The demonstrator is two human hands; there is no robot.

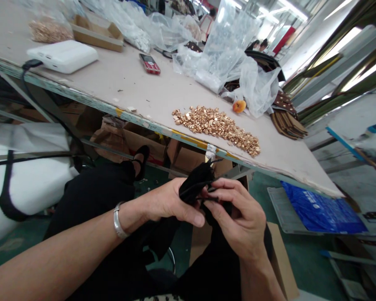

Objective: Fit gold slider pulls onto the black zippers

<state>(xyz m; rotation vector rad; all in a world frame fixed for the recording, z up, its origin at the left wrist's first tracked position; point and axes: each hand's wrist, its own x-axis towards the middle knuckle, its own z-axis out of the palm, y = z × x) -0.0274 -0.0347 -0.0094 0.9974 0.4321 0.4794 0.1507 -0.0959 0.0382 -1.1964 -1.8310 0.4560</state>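
A bundle of thin black material (pixel 196 184) is held between both hands above my lap, just off the table's front edge. My left hand (pixel 175 202), with a silver bangle on the wrist, wraps round the bundle, thumb in front. The thumb and fingers of my right hand (pixel 242 213) pinch a dark strip at the bundle's right side; its exact shape is hard to make out. Beyond the hands, a heap of small gold-coloured metal pieces (pixel 217 125) lies near the edge of the table (pixel 163 94).
On the table are a white power bank (pixel 64 56) with a black cable, a red phone (pixel 149 64), a cardboard tray (pixel 95 35), clear plastic bags (pixel 219 58), an orange round item (pixel 239 106) and stacked brown pieces (pixel 288 119). A blue bag (pixel 319 209) lies lower right.
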